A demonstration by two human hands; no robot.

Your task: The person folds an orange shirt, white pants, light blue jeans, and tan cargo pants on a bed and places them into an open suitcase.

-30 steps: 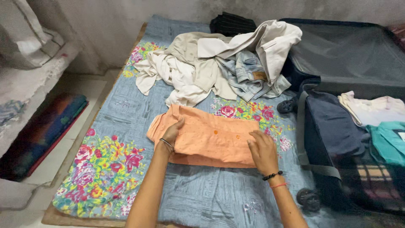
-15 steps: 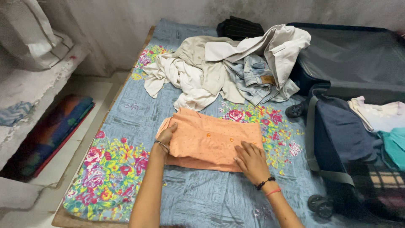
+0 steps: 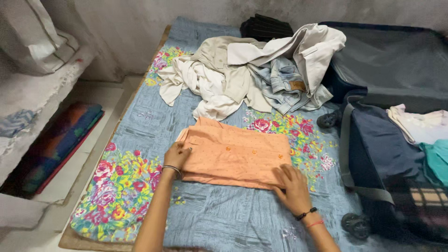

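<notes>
Head cam, only one view here: a folded orange shirt lies flat on the bed, on a blue floral sheet, roughly mid-bed. The left hand has its fingers curled on the shirt's left edge, gripping the fabric there. The right hand sits at the lower right corner, fingers spread and pressing on the edge, not really clenched. Behind the shirt there's a messy pile of clothes, beige and white stuff plus jeans. An open dark suitcase sits on the right with some folded clothes in it.
</notes>
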